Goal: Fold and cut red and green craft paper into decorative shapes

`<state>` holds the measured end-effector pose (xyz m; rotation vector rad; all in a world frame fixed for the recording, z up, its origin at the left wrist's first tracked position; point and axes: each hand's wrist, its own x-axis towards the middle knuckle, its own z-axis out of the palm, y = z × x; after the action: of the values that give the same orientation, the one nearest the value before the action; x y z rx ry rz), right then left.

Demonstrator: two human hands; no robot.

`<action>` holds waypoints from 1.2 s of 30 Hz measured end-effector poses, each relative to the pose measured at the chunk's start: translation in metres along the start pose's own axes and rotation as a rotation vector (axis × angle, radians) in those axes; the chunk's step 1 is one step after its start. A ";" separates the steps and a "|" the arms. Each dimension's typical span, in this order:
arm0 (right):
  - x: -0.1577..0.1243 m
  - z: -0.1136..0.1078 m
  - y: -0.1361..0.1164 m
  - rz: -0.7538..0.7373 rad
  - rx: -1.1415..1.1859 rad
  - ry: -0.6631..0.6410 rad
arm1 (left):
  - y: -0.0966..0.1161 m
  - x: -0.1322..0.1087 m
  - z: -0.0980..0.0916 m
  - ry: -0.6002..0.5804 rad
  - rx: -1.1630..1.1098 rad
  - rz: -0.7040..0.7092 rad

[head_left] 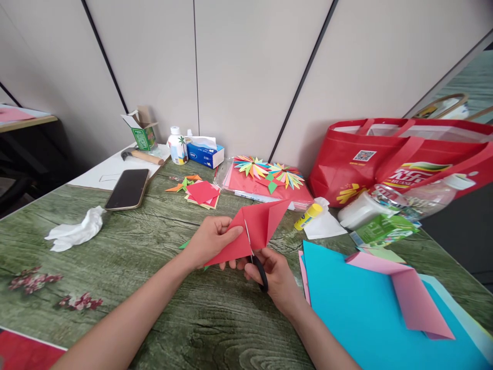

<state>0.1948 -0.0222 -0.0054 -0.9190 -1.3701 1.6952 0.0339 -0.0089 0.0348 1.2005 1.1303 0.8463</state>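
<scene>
My left hand [210, 240] pinches the left part of a folded red paper [259, 225] and holds it up above the green wood-patterned table [154, 288]. My right hand [278, 277] grips black-handled scissors [257, 266]. Their thin blades point upward and cut into the middle of the red paper. Both hands sit close together near the table's centre.
Blue paper sheets [358, 313] with a folded pink sheet [412, 295] lie at the right. Behind are a yellow glue stick [307, 217], a red bag [400, 159], colourful paper fans [269, 174], small folded pieces [201, 193], a phone [128, 189], a crumpled tissue [77, 232] and a tissue box [206, 153].
</scene>
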 end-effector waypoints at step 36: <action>0.001 0.002 0.008 -0.004 0.091 0.035 | -0.003 -0.002 0.002 -0.008 -0.134 0.009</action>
<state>0.1911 -0.0232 -0.0128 -0.8895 -1.2611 1.7155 0.0348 -0.0118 0.0318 1.0980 1.0454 0.9089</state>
